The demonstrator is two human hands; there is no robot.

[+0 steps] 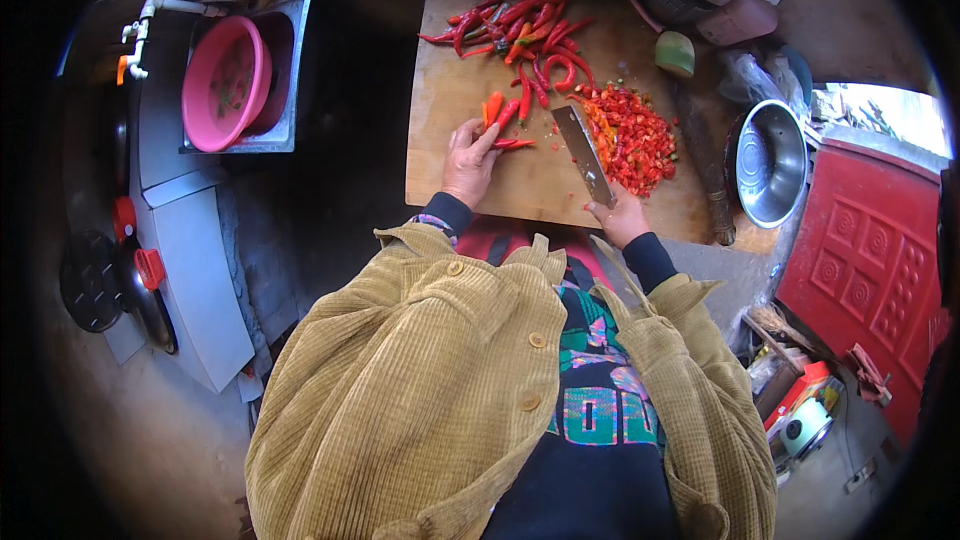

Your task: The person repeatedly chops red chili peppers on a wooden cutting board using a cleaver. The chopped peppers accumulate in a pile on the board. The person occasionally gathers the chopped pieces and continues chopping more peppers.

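My left hand (469,162) grips a few red and orange chili peppers (507,114) over the left front part of a wooden cutting board (442,97). Another red chili (514,144) pokes out by its fingertips. In my right hand (624,214) is a cleaver (581,152), its broad blade slanting away from me. Against the blade's right side lies a heap of chopped red chili (634,139), with some orange bits. Farther back on the board is a pile of whole red chilies (517,26), several of them curved.
A steel basin (772,163) stands at the board's right, beyond a dark brush-like bundle (701,157). A green-and-white cup-like object (675,54) sits behind it. On the left, a pink basin (255,79) tilts in a metal sink (289,120). A red panelled door (862,255) is at right.
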